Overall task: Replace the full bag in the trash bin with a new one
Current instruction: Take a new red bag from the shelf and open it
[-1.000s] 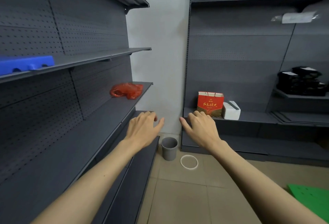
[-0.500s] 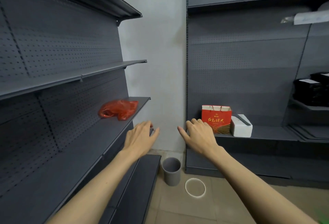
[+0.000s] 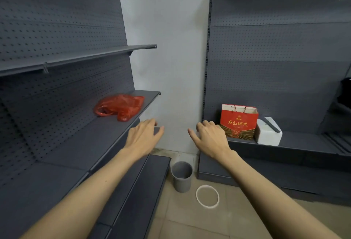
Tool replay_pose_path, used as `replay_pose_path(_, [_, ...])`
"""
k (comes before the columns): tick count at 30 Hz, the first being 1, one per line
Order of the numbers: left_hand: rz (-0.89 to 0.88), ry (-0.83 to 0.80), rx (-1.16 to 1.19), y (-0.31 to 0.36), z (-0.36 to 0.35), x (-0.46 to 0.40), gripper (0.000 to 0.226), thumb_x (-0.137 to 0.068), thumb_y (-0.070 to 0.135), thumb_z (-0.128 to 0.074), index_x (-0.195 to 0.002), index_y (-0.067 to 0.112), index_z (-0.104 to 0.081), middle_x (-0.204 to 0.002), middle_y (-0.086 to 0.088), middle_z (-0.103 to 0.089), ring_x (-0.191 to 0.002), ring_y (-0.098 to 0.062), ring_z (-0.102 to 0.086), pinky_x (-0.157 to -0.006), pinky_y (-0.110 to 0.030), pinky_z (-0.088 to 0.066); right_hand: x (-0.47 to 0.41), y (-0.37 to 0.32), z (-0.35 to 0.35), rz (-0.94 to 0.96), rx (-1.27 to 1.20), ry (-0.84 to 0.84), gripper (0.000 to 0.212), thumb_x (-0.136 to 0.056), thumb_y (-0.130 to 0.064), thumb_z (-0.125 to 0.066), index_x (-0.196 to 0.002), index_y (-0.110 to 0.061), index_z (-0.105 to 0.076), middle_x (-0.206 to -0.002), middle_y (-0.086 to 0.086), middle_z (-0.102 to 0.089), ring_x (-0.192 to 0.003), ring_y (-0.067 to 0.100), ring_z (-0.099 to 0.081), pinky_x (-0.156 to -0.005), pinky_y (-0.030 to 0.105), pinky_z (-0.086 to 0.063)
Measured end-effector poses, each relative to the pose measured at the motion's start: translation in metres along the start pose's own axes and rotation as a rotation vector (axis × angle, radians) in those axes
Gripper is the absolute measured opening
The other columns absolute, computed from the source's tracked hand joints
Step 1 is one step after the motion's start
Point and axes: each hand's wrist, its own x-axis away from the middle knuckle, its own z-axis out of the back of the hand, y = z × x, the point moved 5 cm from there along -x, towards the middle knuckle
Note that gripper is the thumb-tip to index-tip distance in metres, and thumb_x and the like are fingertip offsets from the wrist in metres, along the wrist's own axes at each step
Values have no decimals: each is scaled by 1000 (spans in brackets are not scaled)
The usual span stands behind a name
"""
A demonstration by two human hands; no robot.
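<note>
The small grey plastic trash bin (image 3: 181,176) at lower centre looks unlined; the crumpled red plastic bag (image 3: 119,107) waits mid-left; left hand (image 3: 142,137) and right hand (image 3: 210,138) are relaxed, empty.

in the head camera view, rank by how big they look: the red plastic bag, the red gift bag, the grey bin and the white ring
1. red plastic bag and red gift bag: alike, unranked
2. grey bin
3. white ring

Left shelf (image 3: 106,134): red bag (image 3: 119,106). Right shelf (image 3: 303,143): gift bag (image 3: 238,122) touching white box (image 3: 267,133). Floor (image 3: 190,223): grey bin (image 3: 181,176) upright, white ring (image 3: 207,196) flat just beside it.
</note>
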Motion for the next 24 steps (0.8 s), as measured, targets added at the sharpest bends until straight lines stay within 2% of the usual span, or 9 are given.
replay_pose_path(6, [81, -24, -13, -64, -29, -56, 41, -95, 51, -36, -111, 19, -57, -107, -2, -65, -98, -25, -59, -76, -38, -40, -91, -27, -64, 75, -21, -42, 53, -96, -54, -31, -91, -12, -63, -91, 7, -64, -85, 26, -60, -71, 36, -51])
replay_pose_path(9, [153, -22, -34, -111, -41, -93, 41, -96, 51, -36, -112, 19, -55, -109, -3, -64, -100, -25, -59, -77, -40, -42, -147, -51, -98, 134, -44, -68, 50, -96, -53, -32, -90, -13, -62, -91, 6, -63, -87, 28, -60, -70, 36, -48])
replay_pose_path(15, [325, -14, -96, -216, -72, -151, 40, -97, 53, -35, -110, 21, -55, -108, -1, -65, -98, -23, -61, -77, -38, -44, -251, -104, -170, 233, -78, -146, 47, -97, -51, -34, -101, -13, -60, -102, 9, -64, -98, 30, -59, -81, 38, -46])
replay_pose_path(24, [504, -76, -96, -313, -143, -192, 39, -98, 51, -39, -116, 20, -54, -106, 1, -67, -91, -19, -64, -76, -35, -42, -335, -137, -275, 303, -171, -257, 49, -94, -55, -36, -107, -14, -58, -106, 8, -64, -102, 29, -59, -82, 39, -49])
